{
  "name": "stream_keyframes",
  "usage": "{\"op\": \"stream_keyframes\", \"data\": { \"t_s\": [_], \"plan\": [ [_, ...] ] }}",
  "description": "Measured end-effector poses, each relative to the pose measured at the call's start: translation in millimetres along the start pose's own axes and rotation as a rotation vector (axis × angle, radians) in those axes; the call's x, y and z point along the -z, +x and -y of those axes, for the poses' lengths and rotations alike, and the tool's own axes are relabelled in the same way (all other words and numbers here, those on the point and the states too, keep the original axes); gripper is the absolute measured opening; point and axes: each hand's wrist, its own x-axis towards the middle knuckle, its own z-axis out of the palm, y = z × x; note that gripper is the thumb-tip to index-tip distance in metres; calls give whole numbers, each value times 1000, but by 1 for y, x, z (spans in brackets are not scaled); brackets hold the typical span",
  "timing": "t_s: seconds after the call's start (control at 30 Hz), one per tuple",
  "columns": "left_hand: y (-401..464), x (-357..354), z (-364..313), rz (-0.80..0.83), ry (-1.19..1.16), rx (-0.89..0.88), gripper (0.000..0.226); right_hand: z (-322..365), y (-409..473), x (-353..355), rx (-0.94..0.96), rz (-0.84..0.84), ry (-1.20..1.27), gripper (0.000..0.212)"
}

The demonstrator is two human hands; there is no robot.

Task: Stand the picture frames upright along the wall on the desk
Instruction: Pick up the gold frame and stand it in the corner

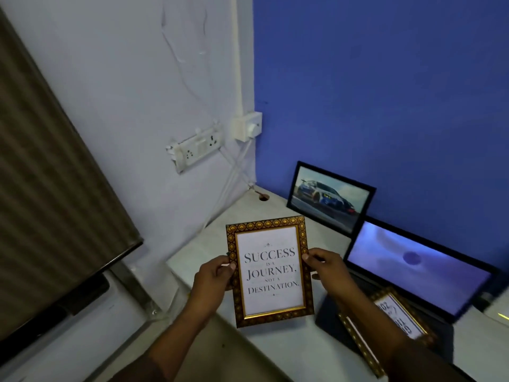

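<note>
Both hands hold a gold-patterned frame (268, 271) with a printed quote, lifted above the worktop (289, 351) near its left edge and facing the camera, tilted slightly. The left hand (213, 278) is closed on the frame's left side, thumb on the front border and fingers behind; the right hand (327, 268) is closed on the right side the same way. At the back edge of the worktop a black frame with a car picture (330, 198) stands leaning against the blue wall (385, 78), close to the back left corner. Just to its right an open laptop (413, 271) sits with its screen lit. A second gold frame (396, 318) lies flat across the laptop's keyboard, partly hidden behind the right forearm.
</note>
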Motion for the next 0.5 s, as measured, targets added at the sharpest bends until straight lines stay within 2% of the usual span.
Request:
{"op": "stream_keyframes", "data": {
  "t_s": [0.3, 0.5],
  "plan": [
    [96, 30, -17, -47, -46, 14, 18, 32, 115, -34, 51, 74, -29, 20],
    [162, 43, -30, -69, 55, 24, 15, 45, 196, -47, 109, 112, -77, 15]
  ]
}}
